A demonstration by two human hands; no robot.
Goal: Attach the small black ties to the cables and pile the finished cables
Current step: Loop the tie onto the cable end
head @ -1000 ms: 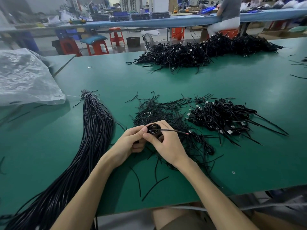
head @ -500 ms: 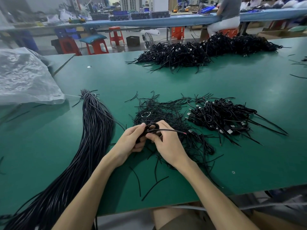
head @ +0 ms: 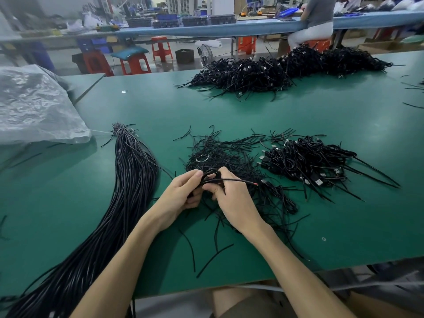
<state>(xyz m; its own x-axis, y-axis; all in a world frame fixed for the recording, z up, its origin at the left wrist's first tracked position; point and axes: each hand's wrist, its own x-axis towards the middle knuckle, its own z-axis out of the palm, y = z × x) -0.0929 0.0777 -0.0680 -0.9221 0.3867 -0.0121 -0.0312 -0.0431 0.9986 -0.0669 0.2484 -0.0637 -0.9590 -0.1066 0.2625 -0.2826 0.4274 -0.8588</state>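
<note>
Through the head camera we see both bare forearms come up from 6 o'clock and meet near the middle of the green table [head: 344, 125]. The left hand [head: 181, 193] has its fingers and thumb curled round a small coiled cable [head: 212, 174]. The right hand [head: 234, 203], its back toward us, pinches the same coil from the 3 o'clock side, its other fingers tucked under. The two hands touch around the coil.

A straight tail [head: 236, 180] of this cable sticks out toward 3 o'clock and ends in a reddish tip. We cannot tell whether a tie is already round the coil.

The hands hold the coil over the near edge of the heap of loose black ties [head: 224, 154], which spreads toward 12 o'clock. At 2 o'clock from the hands lies the pile of finished cables [head: 307, 161], with plugs showing. At 9 o'clock a long bundle of straight cables [head: 133, 180] runs down to 7 o'clock. A larger cable heap [head: 286, 67] sits at the table's far edge, and crumpled plastic sheeting [head: 34, 106] lies at 10 o'clock.
</note>
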